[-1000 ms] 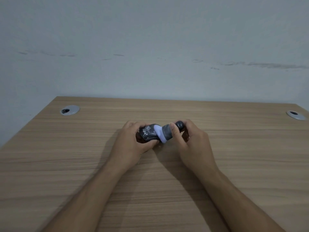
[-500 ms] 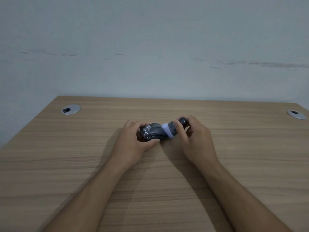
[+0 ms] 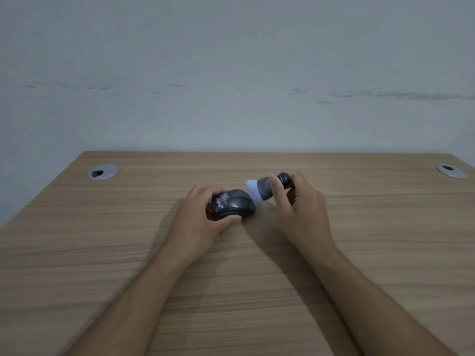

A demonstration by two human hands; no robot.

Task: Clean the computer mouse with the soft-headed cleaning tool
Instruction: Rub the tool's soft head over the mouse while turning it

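Mid-clean, we judge: our left hand [image 3: 203,222] wraps the dark computer mouse [image 3: 233,203], thumb along its near side, fingers curled over the far side, pinning it to the counter [image 3: 102,253] near the middle, a little toward the far edge. Our right hand [image 3: 298,209] pinches the soft-headed cleaning tool [image 3: 267,188] by its dark body, thumb across the barrel, and the pale head [image 3: 254,190] points down-left at the right end of the mouse. Whether the head touches the shell or hovers just beside it, we cannot tell. Next call, in our view: bring the head onto the top shell and stroke along it, with the left hand's grip firm so the mouse does not skid. Two round cable grommets, one [image 3: 103,172] at the far left corner and one [image 3: 451,171] at the far right, sit well apart from the work. Nothing blocks the tool's path.
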